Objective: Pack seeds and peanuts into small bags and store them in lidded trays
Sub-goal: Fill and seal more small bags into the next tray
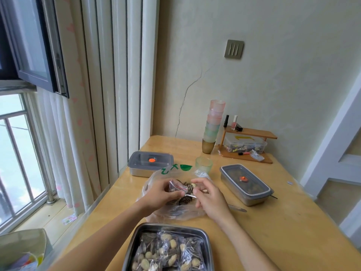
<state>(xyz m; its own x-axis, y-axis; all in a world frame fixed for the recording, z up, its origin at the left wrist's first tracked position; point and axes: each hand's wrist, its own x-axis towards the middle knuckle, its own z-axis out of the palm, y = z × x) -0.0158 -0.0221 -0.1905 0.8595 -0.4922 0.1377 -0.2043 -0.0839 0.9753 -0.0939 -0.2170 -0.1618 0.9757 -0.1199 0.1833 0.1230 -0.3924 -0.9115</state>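
A large clear plastic bag [156, 177] with green print lies open mid-table, holding striped seeds and peanuts [188, 187]. Over it my left hand [162, 194] pinches a small clear zip bag [176, 187] with a red strip. My right hand [210, 198] grips a metal spoon [191, 195] whose bowl points at the small bag. Close to me stands an open steel tray [136, 241] with several filled small bags [168, 251]. Two steel trays with grey lids stand farther back, one on the left [150, 163], one on the right [246, 185].
A pale green cup [203, 165] stands just behind the big bag. A tall stack of coloured cups [213, 126] and a small wooden shelf [252, 136] with bottles and a clear box sit at the back. A flat metal piece [237, 208] lies right of my right hand.
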